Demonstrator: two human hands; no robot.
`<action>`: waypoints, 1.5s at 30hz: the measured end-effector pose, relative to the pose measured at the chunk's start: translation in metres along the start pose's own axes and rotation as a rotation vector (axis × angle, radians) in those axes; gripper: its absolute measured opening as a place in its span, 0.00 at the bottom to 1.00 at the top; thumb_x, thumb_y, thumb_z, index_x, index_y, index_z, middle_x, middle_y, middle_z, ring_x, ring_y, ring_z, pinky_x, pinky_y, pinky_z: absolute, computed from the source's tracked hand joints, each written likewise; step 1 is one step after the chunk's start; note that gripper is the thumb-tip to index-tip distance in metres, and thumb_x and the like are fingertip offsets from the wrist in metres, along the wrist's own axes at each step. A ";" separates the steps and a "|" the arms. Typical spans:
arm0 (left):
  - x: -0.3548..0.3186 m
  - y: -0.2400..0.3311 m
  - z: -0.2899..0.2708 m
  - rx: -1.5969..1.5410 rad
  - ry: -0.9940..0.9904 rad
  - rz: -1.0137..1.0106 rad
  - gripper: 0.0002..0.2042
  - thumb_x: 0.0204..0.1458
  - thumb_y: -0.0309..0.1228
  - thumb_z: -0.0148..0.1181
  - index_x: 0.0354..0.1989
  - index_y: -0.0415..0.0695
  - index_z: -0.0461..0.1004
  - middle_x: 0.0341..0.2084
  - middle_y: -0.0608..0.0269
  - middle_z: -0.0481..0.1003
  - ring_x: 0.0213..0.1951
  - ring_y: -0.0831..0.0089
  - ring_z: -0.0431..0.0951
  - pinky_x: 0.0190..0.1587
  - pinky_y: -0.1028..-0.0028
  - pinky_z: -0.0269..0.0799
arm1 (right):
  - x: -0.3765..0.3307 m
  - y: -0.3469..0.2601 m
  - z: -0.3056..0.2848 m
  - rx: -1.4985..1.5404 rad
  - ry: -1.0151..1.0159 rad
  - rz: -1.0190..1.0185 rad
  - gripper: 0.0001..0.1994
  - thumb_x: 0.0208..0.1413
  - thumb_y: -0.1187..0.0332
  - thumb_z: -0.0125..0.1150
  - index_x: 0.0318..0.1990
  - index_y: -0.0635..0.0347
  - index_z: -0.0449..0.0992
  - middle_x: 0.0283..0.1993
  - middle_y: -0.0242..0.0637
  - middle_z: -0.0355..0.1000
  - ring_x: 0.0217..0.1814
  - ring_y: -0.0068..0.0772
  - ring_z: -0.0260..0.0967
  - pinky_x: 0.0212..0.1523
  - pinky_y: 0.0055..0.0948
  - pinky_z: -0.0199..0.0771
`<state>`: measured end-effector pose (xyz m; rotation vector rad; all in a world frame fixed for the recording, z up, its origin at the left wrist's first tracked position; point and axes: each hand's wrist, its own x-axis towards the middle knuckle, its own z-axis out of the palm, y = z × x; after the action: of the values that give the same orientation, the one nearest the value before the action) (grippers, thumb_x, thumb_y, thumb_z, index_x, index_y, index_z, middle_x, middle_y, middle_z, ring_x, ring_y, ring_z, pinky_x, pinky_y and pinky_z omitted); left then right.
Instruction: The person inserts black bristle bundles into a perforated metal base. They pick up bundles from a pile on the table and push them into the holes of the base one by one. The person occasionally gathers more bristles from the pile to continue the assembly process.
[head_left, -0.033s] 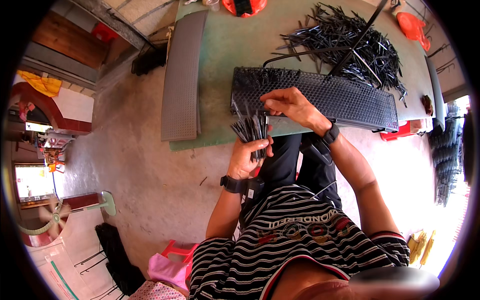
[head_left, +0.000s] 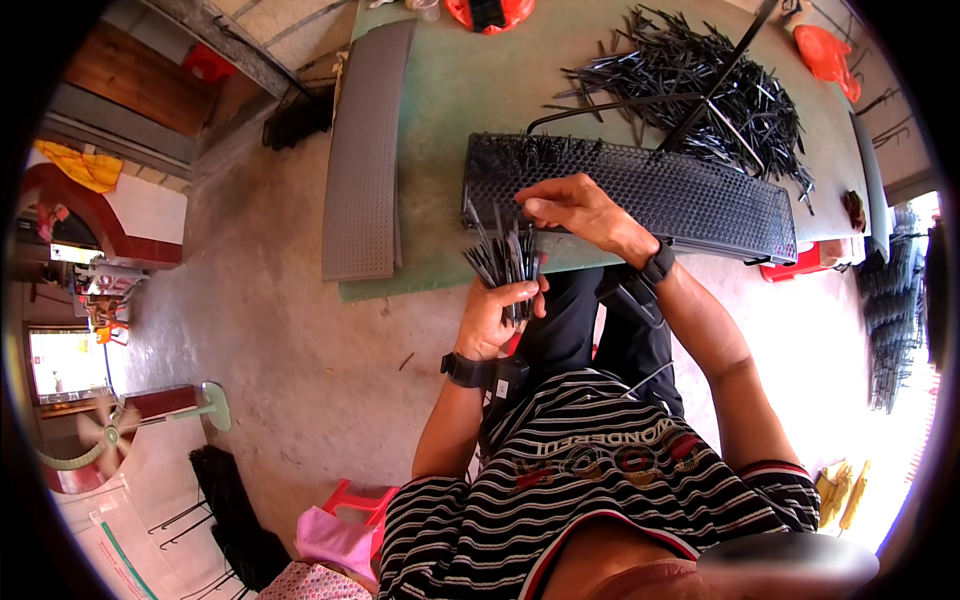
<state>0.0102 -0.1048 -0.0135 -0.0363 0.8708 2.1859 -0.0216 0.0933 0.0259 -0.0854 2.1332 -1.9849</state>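
Note:
My left hand is wrapped round a bundle of thin black strips, whose ends fan upward just off the table's near edge. My right hand is over the front left part of a black perforated tray, thumb and forefinger brought together in a pinch. What lies between those fingertips, if anything, is too small to make out. Short black pieces stand in the tray's holes along its far left part. Behind the tray a large heap of the same black strips is spread on the green table.
Black metal rods rise over the heap. Grey perforated sheets lie along the table's left edge. Orange-red bags sit at the far right. A fan stands at lower left, and a pink cloth lies on a red stool.
My right hand has shifted very slightly left over the tray. The left hand keeps the bundle in nearly the same place.

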 end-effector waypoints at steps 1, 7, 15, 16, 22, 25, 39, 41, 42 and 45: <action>-0.002 -0.001 -0.002 -0.017 -0.009 -0.027 0.19 0.39 0.17 0.58 0.43 0.35 0.69 0.26 0.53 0.74 0.21 0.66 0.75 0.23 0.73 0.72 | 0.005 0.002 0.002 -0.012 -0.005 -0.001 0.16 0.56 0.63 0.57 0.45 0.66 0.75 0.34 0.33 0.73 0.34 0.19 0.67 0.37 0.21 0.69; -0.006 -0.003 -0.005 0.158 -0.014 -0.057 0.18 0.39 0.19 0.60 0.42 0.35 0.70 0.27 0.54 0.75 0.24 0.67 0.75 0.29 0.72 0.72 | 0.017 -0.001 0.013 -0.087 -0.055 0.105 0.13 0.52 0.67 0.61 0.41 0.67 0.77 0.29 0.31 0.74 0.32 0.17 0.66 0.34 0.20 0.68; -0.007 0.002 -0.002 0.207 -0.091 -0.170 0.20 0.38 0.18 0.60 0.45 0.34 0.69 0.28 0.55 0.75 0.25 0.68 0.76 0.31 0.74 0.72 | 0.023 -0.005 0.010 -0.088 -0.084 0.112 0.11 0.53 0.66 0.57 0.36 0.66 0.78 0.29 0.30 0.74 0.29 0.16 0.65 0.32 0.19 0.65; -0.006 0.003 -0.001 0.205 -0.103 -0.175 0.20 0.38 0.18 0.60 0.44 0.34 0.69 0.28 0.55 0.75 0.25 0.68 0.76 0.31 0.74 0.72 | 0.023 -0.006 0.009 -0.083 -0.116 0.103 0.11 0.54 0.65 0.57 0.36 0.66 0.78 0.28 0.29 0.74 0.29 0.16 0.65 0.31 0.18 0.65; -0.002 0.003 0.005 0.164 -0.105 -0.174 0.17 0.39 0.19 0.62 0.41 0.35 0.70 0.29 0.54 0.76 0.25 0.70 0.75 0.29 0.75 0.71 | 0.020 -0.003 0.008 0.044 -0.169 0.101 0.11 0.52 0.67 0.59 0.37 0.66 0.77 0.26 0.28 0.72 0.27 0.12 0.62 0.30 0.15 0.62; 0.002 0.000 0.004 0.264 -0.084 -0.166 0.15 0.40 0.19 0.62 0.39 0.35 0.71 0.27 0.54 0.76 0.24 0.70 0.75 0.28 0.75 0.71 | 0.019 -0.007 0.003 -0.182 -0.010 0.130 0.11 0.49 0.67 0.61 0.36 0.65 0.78 0.26 0.30 0.73 0.27 0.15 0.63 0.30 0.20 0.65; 0.020 -0.001 0.007 0.322 0.012 -0.192 0.13 0.40 0.16 0.61 0.36 0.36 0.72 0.25 0.55 0.76 0.22 0.71 0.75 0.25 0.75 0.69 | 0.004 0.013 0.000 -0.110 0.326 -0.110 0.10 0.55 0.67 0.57 0.36 0.67 0.77 0.28 0.29 0.72 0.30 0.14 0.63 0.33 0.18 0.65; 0.021 0.000 0.008 0.366 0.013 -0.172 0.13 0.40 0.17 0.62 0.36 0.36 0.72 0.25 0.55 0.76 0.22 0.71 0.74 0.25 0.76 0.69 | 0.002 0.015 -0.003 0.001 0.420 -0.083 0.10 0.56 0.67 0.57 0.36 0.66 0.77 0.28 0.29 0.71 0.28 0.14 0.62 0.31 0.17 0.64; 0.022 -0.001 0.007 0.351 0.006 -0.175 0.13 0.40 0.17 0.62 0.37 0.36 0.72 0.26 0.55 0.76 0.22 0.71 0.75 0.25 0.76 0.70 | 0.001 0.016 -0.004 0.075 0.518 -0.083 0.10 0.56 0.66 0.57 0.36 0.66 0.77 0.28 0.29 0.71 0.28 0.14 0.62 0.30 0.16 0.63; 0.023 -0.004 0.002 0.256 0.060 -0.166 0.12 0.41 0.18 0.61 0.37 0.36 0.73 0.26 0.56 0.76 0.23 0.70 0.76 0.26 0.74 0.71 | -0.002 0.017 -0.006 0.300 0.807 -0.083 0.12 0.57 0.65 0.55 0.35 0.66 0.77 0.26 0.28 0.71 0.28 0.13 0.64 0.27 0.16 0.62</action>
<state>-0.0027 -0.0861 -0.0210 -0.0468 1.1340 1.9147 -0.0194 0.1009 0.0096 0.8173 2.1964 -2.6717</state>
